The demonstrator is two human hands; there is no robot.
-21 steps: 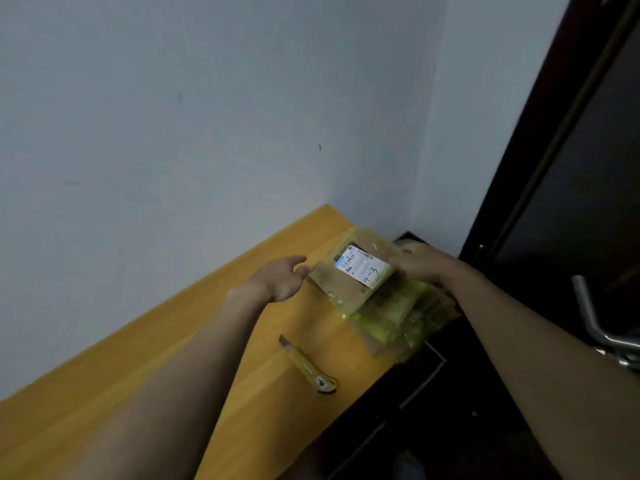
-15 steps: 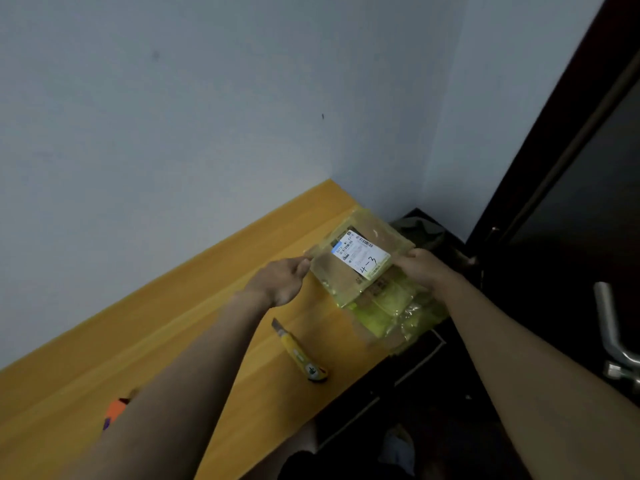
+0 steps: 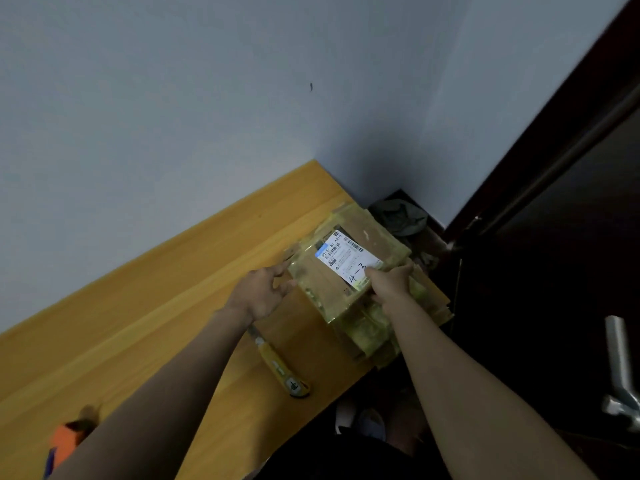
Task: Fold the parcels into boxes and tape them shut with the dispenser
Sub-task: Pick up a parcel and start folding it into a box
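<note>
Two hands on a flattened parcel stack, table corner.
Left hand (image 3: pixel 263 294): fingers extended, grip released, fingertips touching the parcel stack's (image 3: pixel 349 282) left edge. Right hand (image 3: pixel 391 282): grip grasping the stack's near right side, thumb on the white label (image 3: pixel 346 259). Yellow utility knife (image 3: pixel 277 365) on wooden table (image 3: pixel 156 306); blue-grey wall (image 3: pixel 173 116), dark door (image 3: pixel 554 237) at right.

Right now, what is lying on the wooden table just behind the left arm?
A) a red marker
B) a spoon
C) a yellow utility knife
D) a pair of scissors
C: a yellow utility knife lies flat on the table, partly hidden by the left arm, below the stack of flattened cardboard parcels.
</note>
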